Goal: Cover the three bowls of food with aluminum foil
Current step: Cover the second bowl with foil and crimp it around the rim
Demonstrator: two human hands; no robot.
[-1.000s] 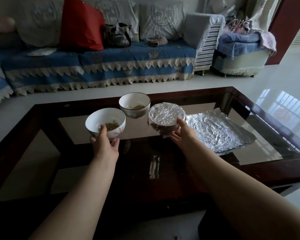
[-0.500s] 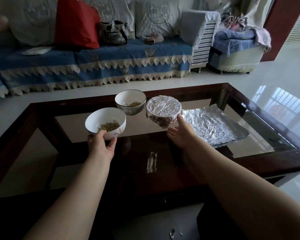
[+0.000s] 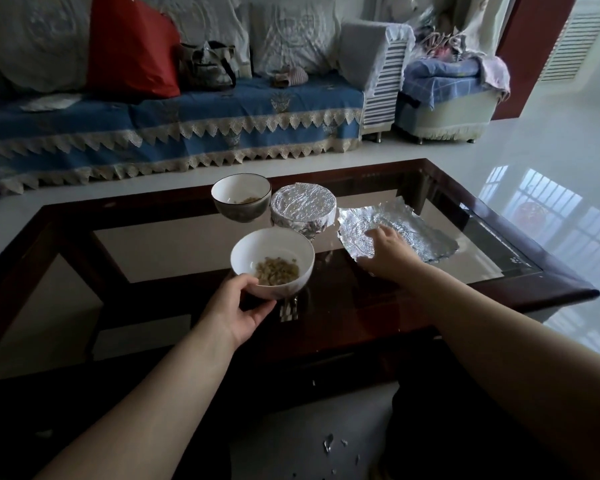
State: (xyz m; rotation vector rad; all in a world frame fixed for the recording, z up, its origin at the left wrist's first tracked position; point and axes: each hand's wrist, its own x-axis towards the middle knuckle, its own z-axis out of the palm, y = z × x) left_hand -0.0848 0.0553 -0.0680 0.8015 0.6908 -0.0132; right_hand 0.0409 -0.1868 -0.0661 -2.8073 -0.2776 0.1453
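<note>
My left hand point(image 3: 238, 306) grips the near rim of a white bowl point(image 3: 257, 251) with brownish food in it, near the middle of the glass table point(image 3: 160, 244). Behind it stands a second uncovered bowl point(image 3: 240, 194) with a dark rim. Right beside that one is a bowl wrapped in foil point(image 3: 302, 207). A crumpled foil sheet point(image 3: 420, 233) lies flat to the right. My right hand point(image 3: 387, 245) rests on the sheet's near left part, fingers spread over it.
The table has a dark wooden frame point(image 3: 551, 282) around the glass. A blue-covered sofa point(image 3: 187, 119) with a red cushion point(image 3: 129, 46) and a bag stands beyond the table. Small foil scraps point(image 3: 329, 443) lie on the floor near me.
My left hand has drawn the white bowl towards me and to the right. My right hand has left the foil-covered bowl and moved right onto the loose foil sheet.
</note>
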